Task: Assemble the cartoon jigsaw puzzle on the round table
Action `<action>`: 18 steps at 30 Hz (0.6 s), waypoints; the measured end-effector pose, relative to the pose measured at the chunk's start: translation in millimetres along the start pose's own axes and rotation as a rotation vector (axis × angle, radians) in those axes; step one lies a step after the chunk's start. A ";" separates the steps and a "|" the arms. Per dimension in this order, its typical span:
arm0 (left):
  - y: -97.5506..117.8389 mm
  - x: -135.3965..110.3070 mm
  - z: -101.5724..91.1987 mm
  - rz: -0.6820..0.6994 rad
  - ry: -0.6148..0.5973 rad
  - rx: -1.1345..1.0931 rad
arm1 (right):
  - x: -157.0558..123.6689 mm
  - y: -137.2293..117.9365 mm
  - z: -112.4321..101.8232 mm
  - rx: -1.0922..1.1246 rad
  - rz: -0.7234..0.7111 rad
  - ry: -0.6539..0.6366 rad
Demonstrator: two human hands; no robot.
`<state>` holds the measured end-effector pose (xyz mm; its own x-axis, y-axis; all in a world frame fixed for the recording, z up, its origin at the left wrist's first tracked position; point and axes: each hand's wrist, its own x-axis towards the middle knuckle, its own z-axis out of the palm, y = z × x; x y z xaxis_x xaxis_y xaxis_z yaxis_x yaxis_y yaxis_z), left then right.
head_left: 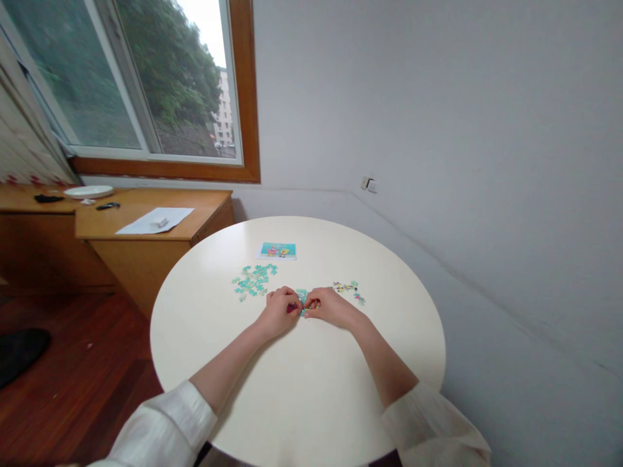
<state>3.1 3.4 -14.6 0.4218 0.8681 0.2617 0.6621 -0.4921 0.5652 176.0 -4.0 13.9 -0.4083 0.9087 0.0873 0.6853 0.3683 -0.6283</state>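
Close together near the middle of the round white table, my left hand and my right hand are both closed in a pinch. Between my fingertips lie joined jigsaw puzzle pieces, teal with some darker colours, partly hidden by the hands. Each hand grips puzzle pieces at the edge of this cluster. Left of my left hand, loose teal puzzle pieces are spread in a heap. Just beyond my right hand lie several yellow, black and pink puzzle pieces.
A small picture card with cartoon figures lies flat on the table's far side. At the left stands a wooden desk with a paper sheet and a white plate. A wall runs behind and along the right.
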 end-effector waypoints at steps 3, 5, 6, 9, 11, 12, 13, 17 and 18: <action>-0.5 -0.3 0.5 0.033 -0.012 0.006 | 0.0 -1.0 0.6 -0.009 0.003 -0.003; -0.2 -0.9 0.1 0.060 -0.024 0.019 | 0.0 -0.5 1.5 0.033 0.006 -0.012; 0.2 -1.3 -0.4 0.075 -0.030 0.031 | 0.1 0.2 1.9 0.057 0.010 -0.016; 2.7 -2.8 -2.8 0.124 -0.053 0.081 | 0.8 3.8 2.1 0.113 0.028 -0.014; 4.9 -3.7 -4.6 0.153 -0.071 0.115 | 1.2 7.0 0.6 0.125 0.037 0.008; 6.1 -4.0 -5.4 0.163 -0.079 0.132 | 1.4 8.5 -0.6 0.124 0.038 0.022; 7.0 -4.1 -6.1 0.170 -0.088 0.147 | 1.4 9.8 -2.0 0.118 0.037 0.037; 7.4 -3.2 -7.4 0.170 -0.119 0.165 | 0.9 11.8 -5.6 0.089 0.033 0.068; 6.5 -2.6 -7.4 0.165 -0.127 0.158 | 0.7 11.5 -5.5 0.086 0.033 0.066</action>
<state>1.7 -1.6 -5.8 0.5998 0.7651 0.2343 0.6625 -0.6390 0.3909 187.0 2.0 11.1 -0.3438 0.9320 0.1146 0.6422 0.3224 -0.6955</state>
